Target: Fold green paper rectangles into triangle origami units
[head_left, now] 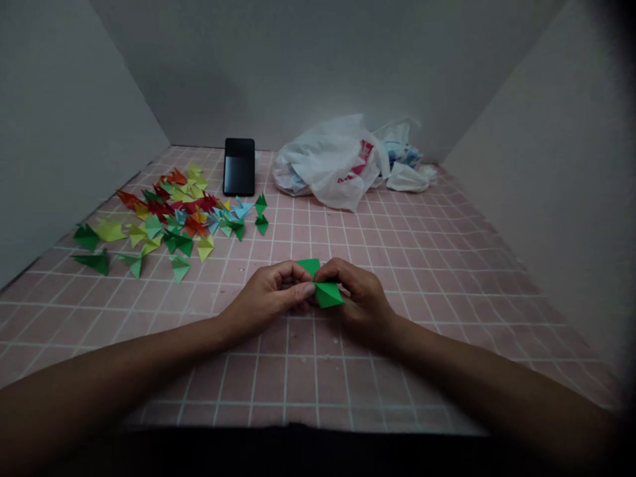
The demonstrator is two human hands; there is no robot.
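Note:
A green piece of folded paper (328, 295) is held between both hands above the tiled-pattern cloth. My left hand (278, 286) pinches it from the left, thumb on top near the middle. From the right, my right hand (360, 295) grips it with the index finger bent over its upper part. One green flap points toward me and another sticks out behind the fingers. The fingers hide the paper's middle. To the left lies a spread of small folded paper figures (196, 225) in green, yellow, red, orange and light blue.
At the back a black phone (239, 167) stands propped upright. White plastic bags (330, 162) with red print lie beside it, with a smaller crumpled bag (410, 177) further right. Grey walls enclose the pink checked tablecloth (447, 278) at the back and both sides.

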